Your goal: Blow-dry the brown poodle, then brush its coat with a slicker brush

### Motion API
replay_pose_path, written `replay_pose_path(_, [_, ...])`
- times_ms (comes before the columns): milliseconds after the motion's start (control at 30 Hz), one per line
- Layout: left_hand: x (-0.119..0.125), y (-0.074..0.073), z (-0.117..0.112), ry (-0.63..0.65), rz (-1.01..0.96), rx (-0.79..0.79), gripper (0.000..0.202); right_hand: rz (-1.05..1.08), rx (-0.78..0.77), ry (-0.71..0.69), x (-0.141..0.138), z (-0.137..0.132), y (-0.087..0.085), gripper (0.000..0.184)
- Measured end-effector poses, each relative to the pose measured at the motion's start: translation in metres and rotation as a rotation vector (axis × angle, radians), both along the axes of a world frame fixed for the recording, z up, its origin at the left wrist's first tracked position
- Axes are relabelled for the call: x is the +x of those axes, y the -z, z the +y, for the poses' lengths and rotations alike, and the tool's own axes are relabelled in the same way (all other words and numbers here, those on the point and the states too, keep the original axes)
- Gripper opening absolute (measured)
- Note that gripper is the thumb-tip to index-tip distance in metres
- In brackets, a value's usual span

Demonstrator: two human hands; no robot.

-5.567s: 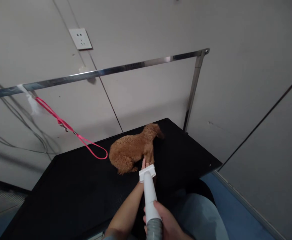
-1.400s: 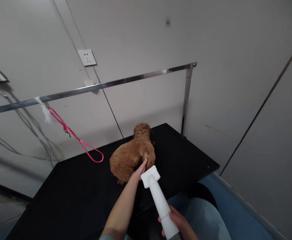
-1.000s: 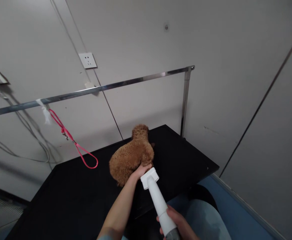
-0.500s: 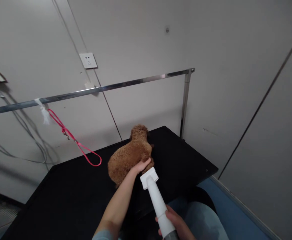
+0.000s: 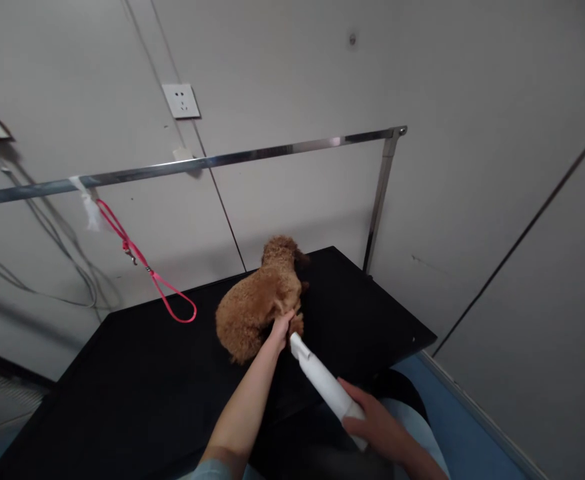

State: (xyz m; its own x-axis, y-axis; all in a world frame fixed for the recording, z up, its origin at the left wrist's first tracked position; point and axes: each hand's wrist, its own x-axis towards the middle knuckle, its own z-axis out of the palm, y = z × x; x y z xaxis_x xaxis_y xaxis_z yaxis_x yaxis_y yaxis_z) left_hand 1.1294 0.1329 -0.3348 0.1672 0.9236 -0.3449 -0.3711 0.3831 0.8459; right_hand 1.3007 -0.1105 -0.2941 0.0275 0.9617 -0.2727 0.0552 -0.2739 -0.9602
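Observation:
A small curly brown dog sits on a black table, its head turned toward the wall. My left hand reaches forward and grips the fur at the dog's near side. My right hand holds a white dryer nozzle by its tube, and the flat tip points at the dog just below my left hand.
A steel bar runs over the table on a post at the far right corner. A pink leash loop hangs from the bar at left. Grey walls, a socket, cables and a blue floor surround the table.
The nozzle has tilted over to the left and its tip has come closer to the dog. My left hand has closed on the fur. The leash loop has swung slightly.

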Motion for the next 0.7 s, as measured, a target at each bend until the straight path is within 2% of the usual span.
replay_pose_path(100, [-0.001,-0.016,-0.009,-0.107,-0.109,0.021,0.03,-0.332,-0.032,-0.072,0.006,-0.005,0.004,0.069])
replay_pose_path(200, [-0.007,-0.021,-0.021,-0.13,-0.17,-0.002,0.029,-0.518,-0.02,-0.137,0.008,-0.016,0.014,0.073])
replay_pose_path(300, [-0.022,-0.014,-0.032,-0.11,-0.213,-0.065,0.028,-0.588,0.008,-0.205,0.011,-0.027,0.021,0.072])
replay_pose_path(400, [-0.044,-0.001,-0.043,-0.11,-0.237,-0.099,0.035,-0.601,0.016,-0.244,0.015,-0.035,0.023,0.071])
replay_pose_path(533, [-0.076,0.013,-0.059,-0.017,-0.416,-0.061,0.039,-0.641,0.06,-0.3,0.013,-0.037,0.024,0.071])
replay_pose_path(700, [-0.109,0.015,-0.079,0.036,-0.507,-0.064,0.041,-0.729,0.117,-0.452,-0.005,-0.027,0.022,0.074])
